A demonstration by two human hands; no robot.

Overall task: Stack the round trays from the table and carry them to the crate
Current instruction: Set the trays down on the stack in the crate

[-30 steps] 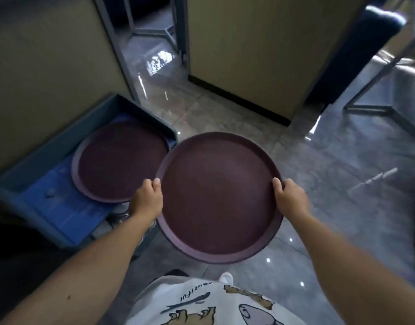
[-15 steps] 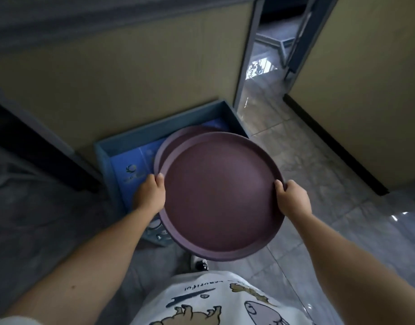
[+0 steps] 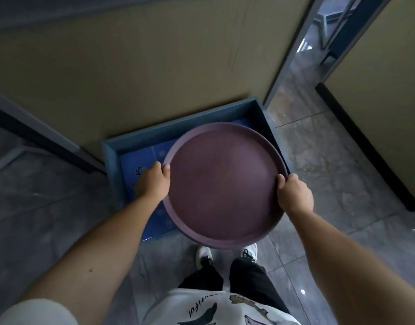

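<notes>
Left hand (image 3: 152,181) and right hand (image 3: 294,195) each clamp opposite rims of a round maroon tray (image 3: 222,184), held over a blue crate (image 3: 140,141) standing against the wall (image 3: 131,66); tiled floor (image 3: 330,172) lies open to the right.

- Round maroon plastic tray (image 3: 221,184): held over the blue plastic crate (image 3: 140,141), hiding most of the crate's inside.
- Left hand (image 3: 152,181): on the tray's left rim; right hand (image 3: 294,195): on its right rim.
- Crate: on the grey tiled floor (image 3: 330,174), back wall against the tan wall panel (image 3: 143,66).
- White shoes (image 3: 203,254): on the floor, just before the crate.
</notes>
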